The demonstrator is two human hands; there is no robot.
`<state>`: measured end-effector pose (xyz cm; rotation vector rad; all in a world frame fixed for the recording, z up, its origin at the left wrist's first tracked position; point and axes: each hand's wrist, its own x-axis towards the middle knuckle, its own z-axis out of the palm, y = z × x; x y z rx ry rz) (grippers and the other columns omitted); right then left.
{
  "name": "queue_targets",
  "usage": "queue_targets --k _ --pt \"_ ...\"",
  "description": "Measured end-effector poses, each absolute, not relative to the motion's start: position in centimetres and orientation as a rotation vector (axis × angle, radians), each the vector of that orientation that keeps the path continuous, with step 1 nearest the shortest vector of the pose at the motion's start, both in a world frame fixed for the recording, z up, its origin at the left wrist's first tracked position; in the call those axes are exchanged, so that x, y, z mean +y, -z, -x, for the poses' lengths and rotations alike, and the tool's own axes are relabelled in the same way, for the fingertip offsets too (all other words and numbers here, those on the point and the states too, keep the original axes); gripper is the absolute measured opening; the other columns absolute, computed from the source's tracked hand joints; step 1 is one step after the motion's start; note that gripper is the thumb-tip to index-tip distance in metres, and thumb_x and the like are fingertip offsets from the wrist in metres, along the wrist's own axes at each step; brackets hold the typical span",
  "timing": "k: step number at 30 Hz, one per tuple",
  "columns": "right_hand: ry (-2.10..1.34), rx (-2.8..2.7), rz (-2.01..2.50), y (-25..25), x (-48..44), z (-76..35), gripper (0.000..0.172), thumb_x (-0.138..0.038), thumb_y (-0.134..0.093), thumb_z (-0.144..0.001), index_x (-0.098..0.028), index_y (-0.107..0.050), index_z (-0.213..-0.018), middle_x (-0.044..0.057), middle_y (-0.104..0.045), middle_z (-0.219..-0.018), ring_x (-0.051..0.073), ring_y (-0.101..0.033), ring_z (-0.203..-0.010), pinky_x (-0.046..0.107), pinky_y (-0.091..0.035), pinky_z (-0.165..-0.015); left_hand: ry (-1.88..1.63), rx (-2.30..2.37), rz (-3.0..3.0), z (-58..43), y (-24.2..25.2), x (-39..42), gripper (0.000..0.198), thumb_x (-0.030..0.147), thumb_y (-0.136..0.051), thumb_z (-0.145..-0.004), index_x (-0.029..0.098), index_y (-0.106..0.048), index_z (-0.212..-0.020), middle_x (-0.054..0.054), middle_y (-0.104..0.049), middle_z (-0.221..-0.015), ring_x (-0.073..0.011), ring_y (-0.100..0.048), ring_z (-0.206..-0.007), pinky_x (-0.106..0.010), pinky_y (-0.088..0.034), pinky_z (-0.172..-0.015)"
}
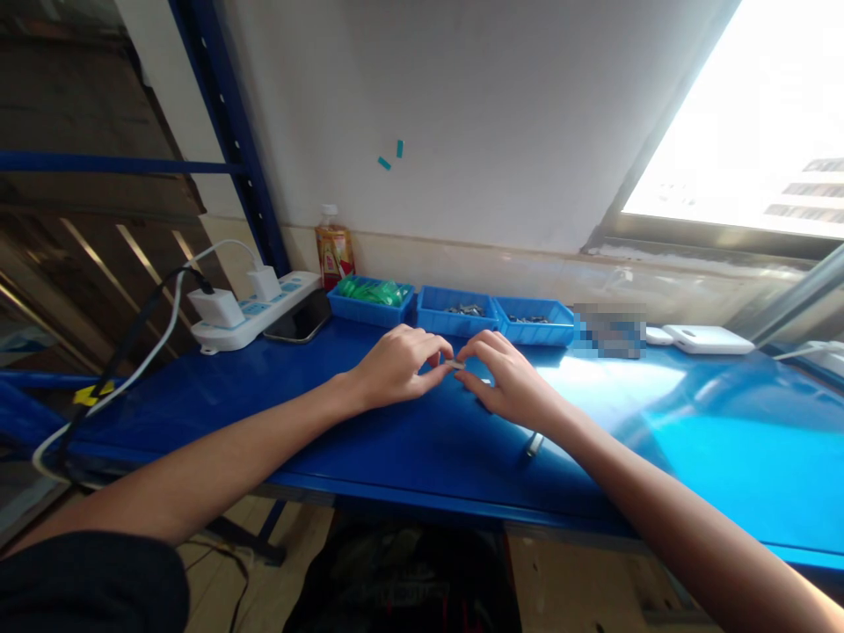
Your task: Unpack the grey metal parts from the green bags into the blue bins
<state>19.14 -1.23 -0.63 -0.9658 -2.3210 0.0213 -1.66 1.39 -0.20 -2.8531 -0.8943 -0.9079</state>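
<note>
Over the middle of the blue table point(396, 448), a small light-coloured part point(454, 364) is pinched between both hands. My left hand point(403, 362) has its thumb and fingertips closed on the part's left end. From the other side, my right hand point(505, 374) grips the right end between thumb and index finger. What the part is exactly is too small to tell. A small metallic piece point(534, 444) lies on the table below my right wrist.
Behind the hands stand a blue bin point(373, 312) with green material and two blue bins point(454, 323) point(535, 332) with small metal parts. A phone point(300, 316), power strip point(264, 309) and bottle point(334, 251) are at the left; a white device point(709, 340) lies right.
</note>
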Motion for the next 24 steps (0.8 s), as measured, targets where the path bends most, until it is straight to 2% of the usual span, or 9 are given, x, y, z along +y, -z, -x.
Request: queue_targets --k 4,9,12,16,21,24 --pt "-0.005 -2.277 0.991 0.68 -1.27 -19.07 0.016 -0.026 -0.058 -0.085 -0.022 -0.053 -0.100 0.007 -0.058 -0.097 0.022 -0.053 -0.091 0.037 -0.047 -0.081 0.966 -0.976 2.853 1.66 0.08 1.25 0.020 0.036 -0.053 -0.088 0.019 -0.062 -0.093 -0.001 -0.066 -0.076 -0.0161 -0.060 -0.074 -0.028 -0.040 -0.072" --pt "-0.004 -2.245 0.980 0.65 -1.28 -18.88 0.009 -0.022 -0.057 -0.084 -0.022 -0.056 -0.093 0.006 -0.057 -0.091 0.021 -0.053 -0.087 0.035 -0.047 -0.078 0.939 -0.976 2.894 1.64 -0.23 1.08 0.018 0.034 -0.053 -0.089 0.019 -0.063 -0.089 -0.001 -0.066 -0.075 -0.0152 -0.060 -0.071 -0.027 -0.041 -0.071" --pt "0.002 -2.213 0.976 0.47 -1.42 -18.77 0.007 -0.024 -0.057 -0.085 -0.022 -0.058 -0.092 0.006 -0.057 -0.090 0.020 -0.053 -0.086 0.034 -0.047 -0.076 0.946 -0.971 2.928 1.74 -0.13 1.24 0.019 0.034 -0.055 -0.088 0.019 -0.060 -0.098 0.000 -0.066 -0.076 -0.0147 -0.061 -0.071 -0.027 -0.042 -0.071" --pt "0.010 -2.186 0.986 0.30 -1.62 -18.70 0.008 -0.027 -0.056 -0.087 -0.021 -0.060 -0.090 0.006 -0.058 -0.089 0.020 -0.054 -0.085 0.035 -0.048 -0.076 0.969 -0.965 2.959 1.86 0.22 1.52 0.032 0.030 -0.062 -0.082 0.019 -0.053 -0.111 0.002 -0.066 -0.078 -0.0140 -0.061 -0.072 -0.026 -0.042 -0.071" --pt "0.007 -2.202 0.969 0.24 -1.72 -18.60 0.009 -0.027 -0.053 -0.089 -0.021 -0.060 -0.090 0.006 -0.058 -0.088 0.020 -0.054 -0.084 0.035 -0.048 -0.076 0.969 -0.896 2.905 1.83 0.37 1.49 0.016 0.029 -0.055 -0.087 0.020 -0.056 -0.100 0.002 -0.065 -0.076 -0.0145 -0.061 -0.073 -0.027 -0.041 -0.074" --pt "0.003 -2.206 0.976 0.23 -1.72 -18.59 0.011 -0.031 -0.053 -0.090 -0.021 -0.059 -0.090 0.006 -0.058 -0.087 0.020 -0.055 -0.084 0.035 -0.048 -0.076 0.975 -0.915 2.881 1.77 0.25 1.32 0.017 0.032 -0.053 -0.089 0.019 -0.058 -0.099 0.000 -0.066 -0.075 -0.0153 -0.061 -0.072 -0.028 -0.042 -0.073"
